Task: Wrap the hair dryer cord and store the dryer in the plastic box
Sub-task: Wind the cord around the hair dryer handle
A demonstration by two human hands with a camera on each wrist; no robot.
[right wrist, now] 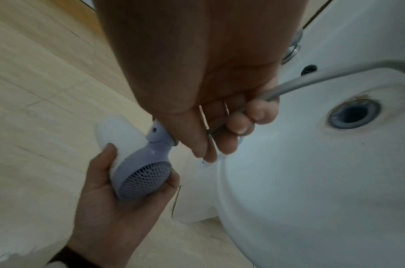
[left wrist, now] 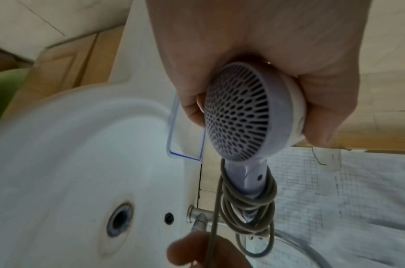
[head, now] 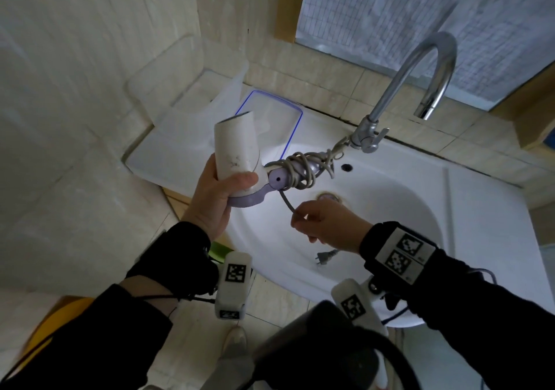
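My left hand (head: 214,197) grips the white and lilac hair dryer (head: 237,152) by its barrel above the sink's left side. The dryer's rear grille (left wrist: 238,112) faces the left wrist camera. Several grey cord loops (head: 303,168) are wound around the folded handle (left wrist: 249,183). My right hand (head: 322,222) pinches the loose stretch of cord (right wrist: 311,78) over the basin. The plug (head: 326,257) hangs below that hand. The clear plastic box (head: 192,89) stands on the counter's back left corner, with its blue-edged lid (head: 288,119) lying beside it.
A white sink basin (head: 390,239) with a drain (head: 329,197) lies under both hands. A curved chrome faucet (head: 420,68) rises at the back right. Tiled walls close in on the left, and a window sits behind the faucet.
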